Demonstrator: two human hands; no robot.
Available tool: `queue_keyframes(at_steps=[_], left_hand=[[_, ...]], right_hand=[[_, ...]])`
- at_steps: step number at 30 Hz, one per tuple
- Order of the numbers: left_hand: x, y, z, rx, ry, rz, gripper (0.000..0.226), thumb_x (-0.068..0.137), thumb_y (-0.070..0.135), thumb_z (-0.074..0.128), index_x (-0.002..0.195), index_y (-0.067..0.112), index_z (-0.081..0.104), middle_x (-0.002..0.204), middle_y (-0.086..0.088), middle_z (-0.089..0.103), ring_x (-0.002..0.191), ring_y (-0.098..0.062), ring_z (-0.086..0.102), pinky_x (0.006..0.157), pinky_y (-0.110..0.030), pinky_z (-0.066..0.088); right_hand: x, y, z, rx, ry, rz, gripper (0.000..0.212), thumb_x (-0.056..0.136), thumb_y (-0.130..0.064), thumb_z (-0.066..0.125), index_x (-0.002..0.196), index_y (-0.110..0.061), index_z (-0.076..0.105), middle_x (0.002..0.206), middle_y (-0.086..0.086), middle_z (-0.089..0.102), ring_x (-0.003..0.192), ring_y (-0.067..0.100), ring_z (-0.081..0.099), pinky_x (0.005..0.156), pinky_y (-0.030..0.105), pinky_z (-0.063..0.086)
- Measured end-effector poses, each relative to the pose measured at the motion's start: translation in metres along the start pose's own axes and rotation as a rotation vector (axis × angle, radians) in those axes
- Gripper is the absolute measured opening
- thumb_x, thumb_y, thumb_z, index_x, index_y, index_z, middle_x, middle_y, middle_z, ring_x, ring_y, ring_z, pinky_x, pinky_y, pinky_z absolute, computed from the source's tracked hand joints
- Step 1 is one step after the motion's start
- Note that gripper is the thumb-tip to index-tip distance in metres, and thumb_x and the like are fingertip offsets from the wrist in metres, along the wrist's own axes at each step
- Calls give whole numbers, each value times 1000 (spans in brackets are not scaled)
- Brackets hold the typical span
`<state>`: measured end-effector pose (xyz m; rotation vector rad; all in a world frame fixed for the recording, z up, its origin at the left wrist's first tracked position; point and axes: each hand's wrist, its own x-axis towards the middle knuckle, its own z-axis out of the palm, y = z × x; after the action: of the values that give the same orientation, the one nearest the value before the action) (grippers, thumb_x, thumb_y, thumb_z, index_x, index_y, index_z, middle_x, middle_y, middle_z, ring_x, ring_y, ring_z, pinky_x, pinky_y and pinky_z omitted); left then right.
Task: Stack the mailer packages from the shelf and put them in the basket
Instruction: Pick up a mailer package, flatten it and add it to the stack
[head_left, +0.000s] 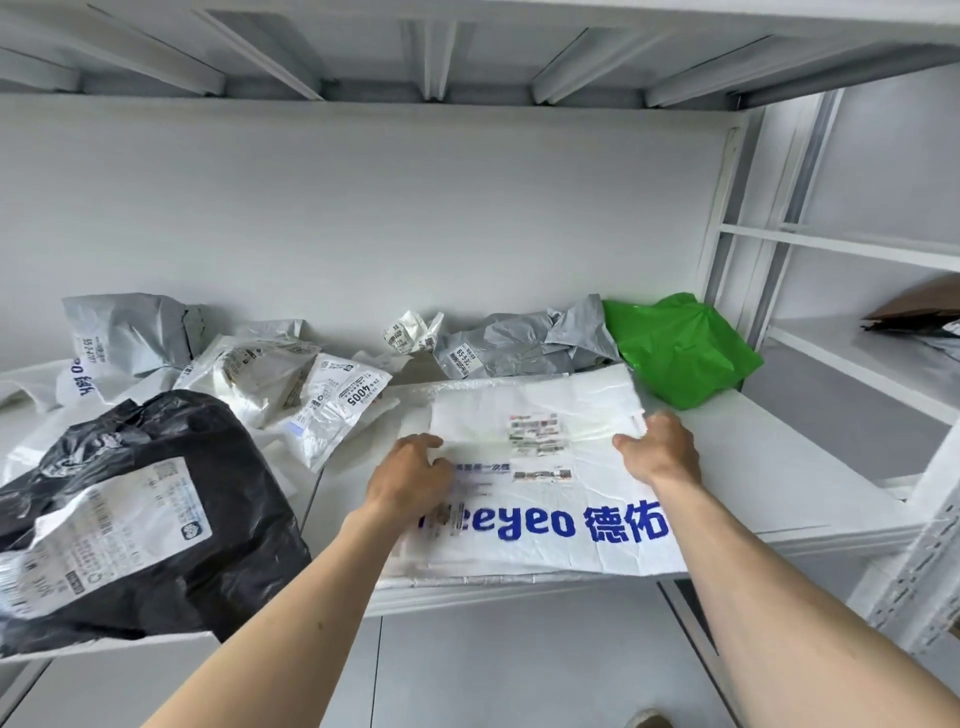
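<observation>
While both arms reach onto the white shelf (769, 467), the left hand (410, 480) lies on the big white mailer (545, 467) with blue lettering, fingers curled against its surface, and the right hand (660, 449) grips its right edge. That mailer lies flat at the near edge of the shelf, overhanging slightly. A black mailer (140, 514) bulges at near left, a green mailer (675, 348) sits far right, and grey mailers (519, 343) and small white mailers (311, 395) lie crumpled behind.
</observation>
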<state>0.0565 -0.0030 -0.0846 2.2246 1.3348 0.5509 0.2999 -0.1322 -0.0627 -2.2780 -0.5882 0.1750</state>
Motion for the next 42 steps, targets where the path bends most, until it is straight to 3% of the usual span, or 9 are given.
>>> queue_keyframes(at_steps=[10,15,19,23,30,34,36,39,42], left_hand=[[7,-13,-7,-134,-46,-222,104,67,32,88,149,18,25,141,-14,43,126,-31,47,104,-37,42],[4,-5,-19,-747,-39,-366,57,74,7,83,121,5,52,107,-18,66,90,-31,66,81,-47,57],[2,11,-36,-1198,342,-244,36,88,6,69,117,11,48,95,-7,62,78,-20,62,75,-42,57],[6,27,-57,-1246,797,-32,28,93,16,59,114,29,44,105,2,58,96,-19,61,96,-45,52],[21,44,-105,-1219,1041,132,37,95,13,52,124,19,30,118,-2,50,99,-6,57,91,-20,48],[25,43,-114,-1283,968,139,41,89,20,58,121,21,31,115,-7,53,105,-29,61,94,-46,53],[23,42,-111,-1300,862,111,55,90,17,62,133,18,27,112,0,51,98,-19,61,93,-39,54],[24,39,-103,-1241,602,-43,68,89,13,68,139,22,24,120,-2,52,101,-17,61,91,-38,54],[23,22,-85,-1028,160,-182,41,88,13,71,122,11,48,108,-12,66,87,-26,68,68,-39,60]], right_hand=[[2,30,-14,772,334,346,34,100,-14,48,129,-6,33,130,21,55,112,38,60,95,44,50],[-7,23,-11,1079,308,536,36,101,-11,45,133,-5,29,135,17,47,113,32,56,91,42,51],[-4,22,-7,1181,269,616,36,98,-10,48,131,-6,36,129,15,53,96,27,58,49,30,52],[-7,25,-2,1177,205,575,36,97,-17,55,129,-7,43,121,13,57,93,29,63,45,28,53],[-3,33,8,595,-114,-22,52,88,-33,70,131,-7,54,127,3,60,112,24,59,93,27,45],[5,22,19,212,-145,-232,55,85,-39,72,129,-9,60,129,6,63,119,26,59,100,34,47],[7,15,27,123,-152,-258,55,85,-44,70,128,-10,61,130,9,63,120,29,59,99,37,47],[2,7,32,188,-187,-204,54,94,-42,60,131,-3,57,132,11,60,124,31,55,104,38,42],[2,9,33,500,-271,25,57,103,-45,38,128,2,57,119,14,63,115,35,58,101,42,44]])
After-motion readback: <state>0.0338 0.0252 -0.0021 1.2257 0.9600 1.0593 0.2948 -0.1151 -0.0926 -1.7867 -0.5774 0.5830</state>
